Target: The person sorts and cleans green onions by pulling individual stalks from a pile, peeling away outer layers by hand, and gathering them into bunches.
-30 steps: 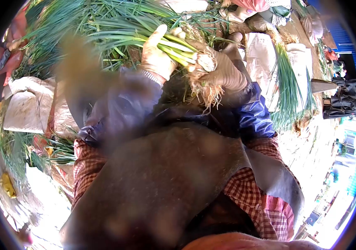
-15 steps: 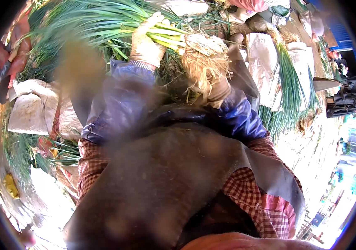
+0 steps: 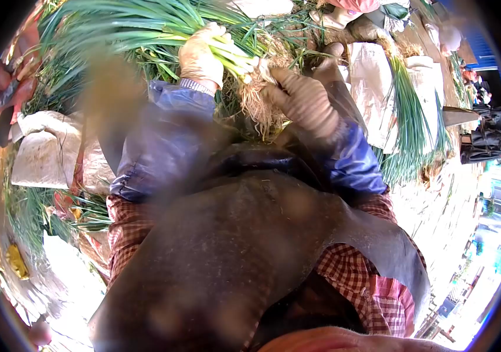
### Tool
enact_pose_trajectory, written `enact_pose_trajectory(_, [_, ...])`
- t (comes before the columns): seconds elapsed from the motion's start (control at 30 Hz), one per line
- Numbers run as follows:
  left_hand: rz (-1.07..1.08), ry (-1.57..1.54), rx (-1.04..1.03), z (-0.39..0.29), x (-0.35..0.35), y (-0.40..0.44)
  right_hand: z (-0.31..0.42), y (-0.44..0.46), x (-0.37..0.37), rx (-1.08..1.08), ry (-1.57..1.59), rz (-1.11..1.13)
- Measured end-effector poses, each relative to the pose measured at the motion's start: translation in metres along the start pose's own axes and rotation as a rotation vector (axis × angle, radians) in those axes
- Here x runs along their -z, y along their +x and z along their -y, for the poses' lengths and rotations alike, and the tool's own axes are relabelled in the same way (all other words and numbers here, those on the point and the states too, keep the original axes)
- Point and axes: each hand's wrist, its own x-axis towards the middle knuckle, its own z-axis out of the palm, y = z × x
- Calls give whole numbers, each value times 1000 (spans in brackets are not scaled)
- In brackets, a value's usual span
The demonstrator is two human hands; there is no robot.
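And here is the left hand (image 3: 200, 57), gloved and closed firmly around a bunch of green onions (image 3: 171, 28), its fingers folded over the pale stalks (image 3: 234, 60). The bunch is up at the top of the view, beyond the knees, tilted so that its long leaves fan off to the left and its stringy roots (image 3: 259, 108) hang down on the right. Over to the right hand (image 3: 309, 105), gloved too, reaching in at the root end: it's part-way open, a gap showing between thumb and fingers, the tips right up against the roots. Whether they're actually pinching any, I cannot tell from here! Both arms come in wearing blue sleeves (image 3: 353, 158), the left one smeared by a blur, with a dark apron (image 3: 221, 234) spread across the lap over checked trousers (image 3: 344, 267). Out to the right, well apart from the hands, another bunch (image 3: 408, 108) lies over pale sacking (image 3: 367, 88), leaves trailing towards us, and away on the left sits a whitish sack (image 3: 45, 155).
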Motion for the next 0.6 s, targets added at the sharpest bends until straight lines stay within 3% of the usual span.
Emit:
enact_pose_trajectory(0.1, [-75, 94, 7, 4, 7, 2, 1, 2, -2, 35, 143, 102])
enact_pose_trajectory(0.17, [-76, 140, 18, 6, 16, 5, 20, 7, 18, -205, 515, 362])
enact_pose_trajectory(0.23, [-130, 217, 33, 9, 22, 13, 20, -2, 28, -173, 665, 353])
enact_pose_trajectory(0.27, [-199, 171, 31, 7, 35, 33, 21, -10, 40, -73, 1045, 420])
enact_pose_trajectory(0.3, [-471, 230, -17, -16, 8, 8, 21, -16, 53, 35, 1425, 483])
enact_pose_trajectory(0.37, [-159, 107, 33, -24, 54, 39, 21, -15, 79, 18, 1280, 455])
enact_pose_trajectory(0.47, [42, 64, 83, -36, 57, 24, -10, -26, 69, -341, 1022, 309])
enact_pose_trajectory(0.53, [170, 76, 105, -33, 43, 2, -36, -29, 45, -460, 938, 287])
enact_pose_trajectory(0.6, [506, -3, 210, -22, 43, -14, -19, -14, 18, -496, 1253, 253])
